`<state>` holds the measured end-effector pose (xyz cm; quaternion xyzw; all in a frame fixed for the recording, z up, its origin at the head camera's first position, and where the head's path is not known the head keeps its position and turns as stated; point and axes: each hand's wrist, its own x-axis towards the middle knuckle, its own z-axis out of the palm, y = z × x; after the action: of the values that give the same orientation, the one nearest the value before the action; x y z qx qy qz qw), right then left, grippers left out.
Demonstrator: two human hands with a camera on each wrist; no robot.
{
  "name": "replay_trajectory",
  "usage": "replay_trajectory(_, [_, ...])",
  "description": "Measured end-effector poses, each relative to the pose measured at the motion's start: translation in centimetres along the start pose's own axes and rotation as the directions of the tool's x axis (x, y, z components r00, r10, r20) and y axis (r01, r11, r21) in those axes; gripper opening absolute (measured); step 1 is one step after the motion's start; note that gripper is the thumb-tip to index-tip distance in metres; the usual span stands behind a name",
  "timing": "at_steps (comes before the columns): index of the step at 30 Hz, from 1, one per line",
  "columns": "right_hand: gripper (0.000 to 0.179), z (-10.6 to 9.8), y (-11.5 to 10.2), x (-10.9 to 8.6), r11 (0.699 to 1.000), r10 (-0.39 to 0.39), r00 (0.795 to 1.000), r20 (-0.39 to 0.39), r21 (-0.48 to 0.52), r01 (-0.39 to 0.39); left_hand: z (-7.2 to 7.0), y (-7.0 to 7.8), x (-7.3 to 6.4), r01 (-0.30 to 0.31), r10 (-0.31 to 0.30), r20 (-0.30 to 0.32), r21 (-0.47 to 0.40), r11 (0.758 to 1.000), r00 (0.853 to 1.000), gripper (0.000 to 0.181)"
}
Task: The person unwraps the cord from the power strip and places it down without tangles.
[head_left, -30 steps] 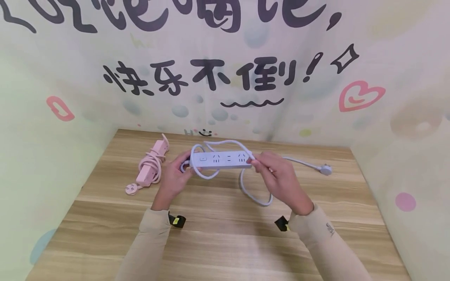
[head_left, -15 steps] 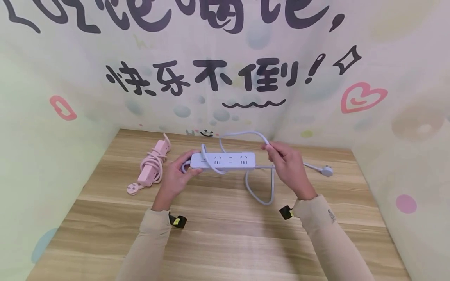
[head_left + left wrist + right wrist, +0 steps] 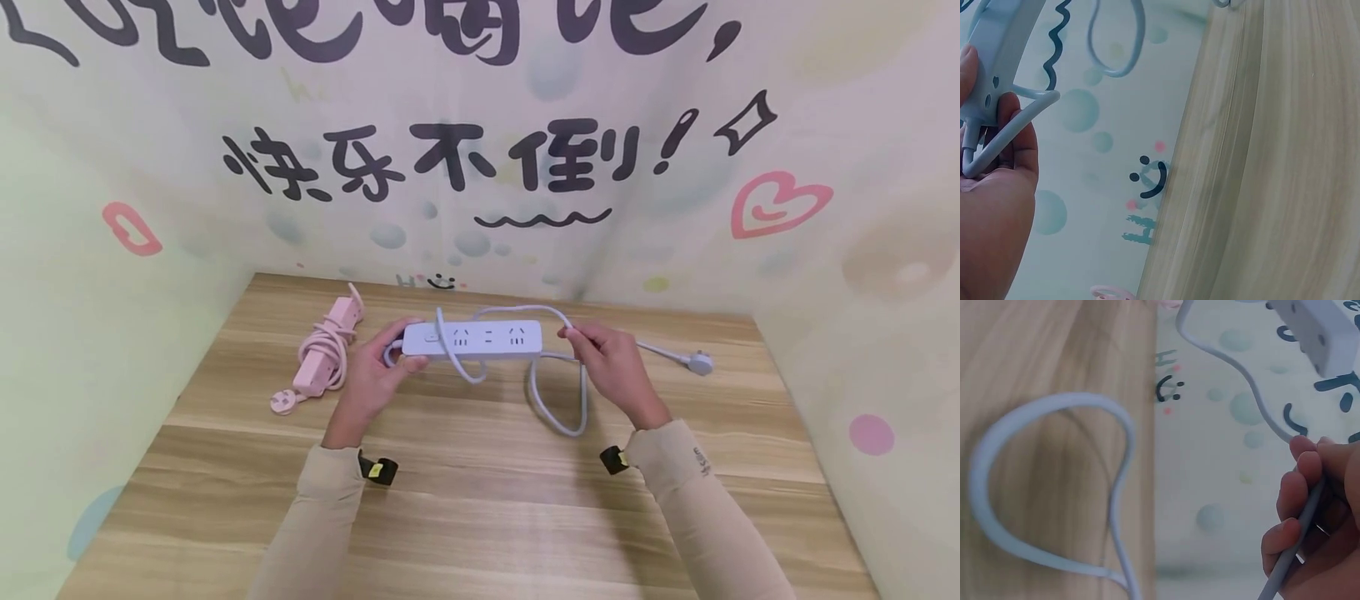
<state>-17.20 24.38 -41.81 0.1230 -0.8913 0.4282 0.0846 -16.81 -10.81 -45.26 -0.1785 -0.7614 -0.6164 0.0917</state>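
Head view: left hand (image 3: 372, 372) grips the pale power strip (image 3: 483, 335), right hand (image 3: 617, 368) pinches its cord (image 3: 979, 481).

The backdrop (image 3: 645, 250) carried dark Chinese lettering. Its lower line (image 3: 452, 167) read "快乐不倒!", with a wavy line (image 3: 543, 220) under its right part and a four-pointed star outline (image 3: 746, 123) beside the exclamation mark. The upper line (image 3: 322, 52), ending in a comma, was cut by the head view's top edge. A pink heart outline (image 3: 780, 205) stood farther right; low down, a faint "H" (image 3: 1140, 230) stood beside a smiley (image 3: 1150, 177). Print (image 3: 701, 461) on the right sleeve (image 3: 667, 458) was too small to read.
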Motion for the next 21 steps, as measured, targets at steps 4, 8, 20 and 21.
replay_trajectory(4, [0.026,0.6,1.0,-0.7,0.998,0.054,0.998,0.039,-0.013,-0.053,-0.1,0.0,0.2,-0.015,0.015,-0.009,-0.030,0.999,1.000,0.053])
replay_trajectory(8, [0.027,1.1,1.7,-1.6,0.996,0.094,0.993,0.078,-0.016,-0.093,-0.1,-0.1,0.2,-0.009,0.008,-0.019,-0.045,0.999,1.000,0.052])
replay_trajectory(20, [0.024,2.4,2.1,-4.5,0.996,0.057,0.984,0.166,-0.082,-0.044,-0.1,-0.5,0.1,-0.023,0.021,-0.039,-0.059,0.998,0.999,0.054])
replay_trajectory(21, [0.024,2.5,2.0,-4.6,0.996,0.060,0.983,0.175,-0.080,-0.047,-0.1,-0.5,0.1,-0.021,0.019,-0.041,-0.057,0.998,0.999,0.054])
